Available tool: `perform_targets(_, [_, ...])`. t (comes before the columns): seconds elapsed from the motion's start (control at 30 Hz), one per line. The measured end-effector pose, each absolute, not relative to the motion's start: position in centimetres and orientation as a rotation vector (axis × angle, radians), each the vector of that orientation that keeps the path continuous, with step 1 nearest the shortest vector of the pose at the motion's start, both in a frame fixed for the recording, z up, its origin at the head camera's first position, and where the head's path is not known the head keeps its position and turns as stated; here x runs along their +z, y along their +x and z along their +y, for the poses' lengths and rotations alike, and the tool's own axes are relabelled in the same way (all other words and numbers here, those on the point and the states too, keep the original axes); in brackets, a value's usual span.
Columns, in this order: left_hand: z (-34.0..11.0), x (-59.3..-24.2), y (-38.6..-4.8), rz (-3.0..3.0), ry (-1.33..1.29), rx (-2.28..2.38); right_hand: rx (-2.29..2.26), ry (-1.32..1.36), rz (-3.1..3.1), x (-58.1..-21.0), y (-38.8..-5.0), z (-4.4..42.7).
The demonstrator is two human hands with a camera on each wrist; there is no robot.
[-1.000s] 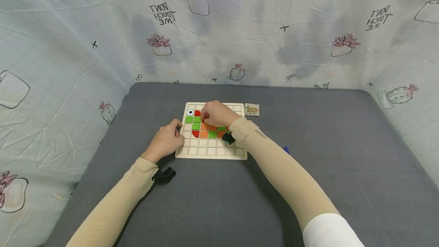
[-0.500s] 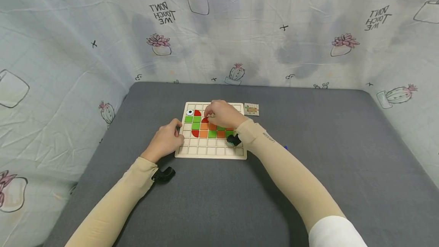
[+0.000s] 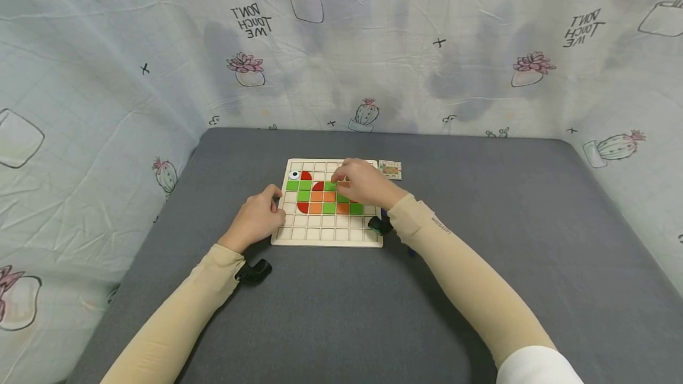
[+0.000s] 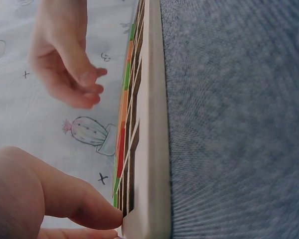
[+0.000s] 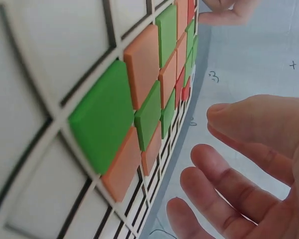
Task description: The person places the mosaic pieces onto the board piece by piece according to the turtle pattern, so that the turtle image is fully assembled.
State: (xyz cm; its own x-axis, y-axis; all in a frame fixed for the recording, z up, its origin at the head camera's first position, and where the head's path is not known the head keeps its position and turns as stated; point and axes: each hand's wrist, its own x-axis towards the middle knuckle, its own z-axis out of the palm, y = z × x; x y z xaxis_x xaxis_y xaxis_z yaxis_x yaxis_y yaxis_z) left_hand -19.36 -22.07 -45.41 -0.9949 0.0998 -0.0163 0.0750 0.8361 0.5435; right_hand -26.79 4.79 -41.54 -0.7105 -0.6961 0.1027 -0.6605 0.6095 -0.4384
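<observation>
A light wooden grid board (image 3: 325,236) lies on the table, partly filled with green, orange and red tiles and a white eye tile (image 3: 294,175). My left hand (image 3: 254,218) rests at its left edge, thumb and index finger apart; in the left wrist view the thumb (image 4: 84,204) touches the rim. Over the board's upper right part is my right hand (image 3: 368,185), near a green tile (image 3: 330,186) and a rounded red tile (image 3: 318,186). Its fingers are loosely bent with nothing between them in the right wrist view, apart from the tiles. It hides some cells in the head view.
A small pattern card (image 3: 390,170) lies beside the board's upper right corner. Blue bits (image 3: 411,252) show beside the right forearm, mostly hidden by it. Grey cloth (image 3: 331,307) covers the table, and a printed curtain (image 3: 405,64) hangs behind.
My right hand has moved to the right across the board, uncovering the rounded red tile and then the green tile beside it. My left hand has stayed at the left edge.
</observation>
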Motion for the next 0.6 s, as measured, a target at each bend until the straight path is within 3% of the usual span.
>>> perform_targets(0.6, [-22.2, -45.3, -19.3, 2.964, 0.149, 0.882, -0.762, -1.172, 2.8, -41.2, -23.9, 8.4])
